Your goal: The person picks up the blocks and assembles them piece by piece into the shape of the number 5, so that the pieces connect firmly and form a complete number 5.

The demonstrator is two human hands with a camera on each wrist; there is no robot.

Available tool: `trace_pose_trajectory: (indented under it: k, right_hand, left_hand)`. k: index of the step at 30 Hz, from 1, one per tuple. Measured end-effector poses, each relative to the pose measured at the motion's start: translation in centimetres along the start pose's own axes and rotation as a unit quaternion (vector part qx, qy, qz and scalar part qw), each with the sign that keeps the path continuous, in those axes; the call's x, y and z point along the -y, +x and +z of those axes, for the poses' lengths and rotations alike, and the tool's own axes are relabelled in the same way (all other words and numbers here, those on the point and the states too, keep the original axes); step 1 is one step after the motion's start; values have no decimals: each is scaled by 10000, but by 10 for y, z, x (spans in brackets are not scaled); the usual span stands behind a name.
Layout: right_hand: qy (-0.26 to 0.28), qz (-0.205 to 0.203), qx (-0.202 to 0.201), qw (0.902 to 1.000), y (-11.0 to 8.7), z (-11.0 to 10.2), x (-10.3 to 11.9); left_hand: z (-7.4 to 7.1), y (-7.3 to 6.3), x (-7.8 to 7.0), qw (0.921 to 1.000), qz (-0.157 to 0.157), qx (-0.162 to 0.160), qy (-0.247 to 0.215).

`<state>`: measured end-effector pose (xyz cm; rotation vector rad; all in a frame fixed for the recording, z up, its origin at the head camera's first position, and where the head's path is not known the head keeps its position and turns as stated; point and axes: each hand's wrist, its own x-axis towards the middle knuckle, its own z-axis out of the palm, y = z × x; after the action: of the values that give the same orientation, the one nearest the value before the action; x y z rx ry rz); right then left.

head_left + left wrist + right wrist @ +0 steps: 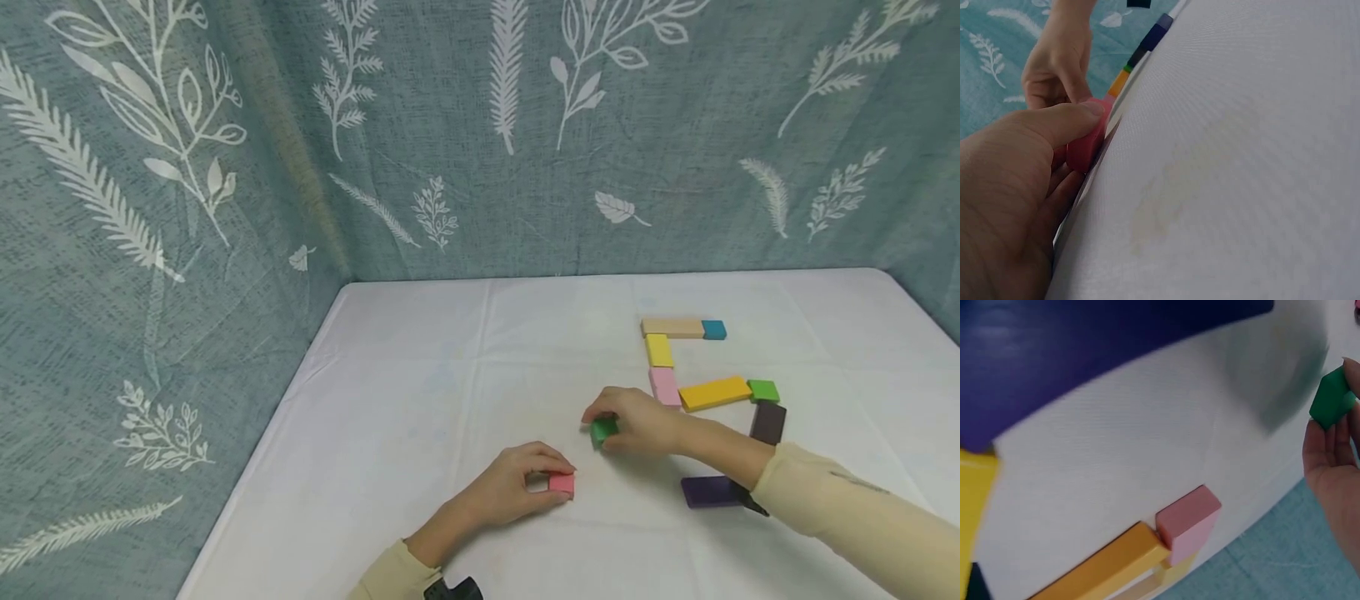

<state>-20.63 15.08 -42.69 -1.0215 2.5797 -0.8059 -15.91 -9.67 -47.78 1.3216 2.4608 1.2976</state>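
My left hand pinches a pinkish-red block between thumb and fingers, low over the white cloth. In the left wrist view the thumb lies on the near face of the red block. Farther back and to the right, my right hand grips a small green block by its sides. The right wrist view shows this green block at the fingertips. Whether it touches the cloth, I cannot tell.
Right of the hands, blocks lie end to end in a bent line: blue, tan, yellow, light pink, orange, bright green, dark brown. A purple block is partly behind the right forearm. A patterned curtain hangs behind.
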Motion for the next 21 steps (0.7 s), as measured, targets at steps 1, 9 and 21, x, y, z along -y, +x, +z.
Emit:
trace_pose_trajectory:
  k: [1,9,21]
  right_hand:
    - [16,51,-43,10000,-2,-1,0]
    - [317,538,-295,9976,-22,-7,2]
    - [509,646,-447,9956,-54,-5,-5]
  left_hand:
    - [0,0,0,10000,-2,0,-2]
    - [-1,1,1,10000,12,-45,-8]
    - [-1,1,3,9999,40,-119,27]
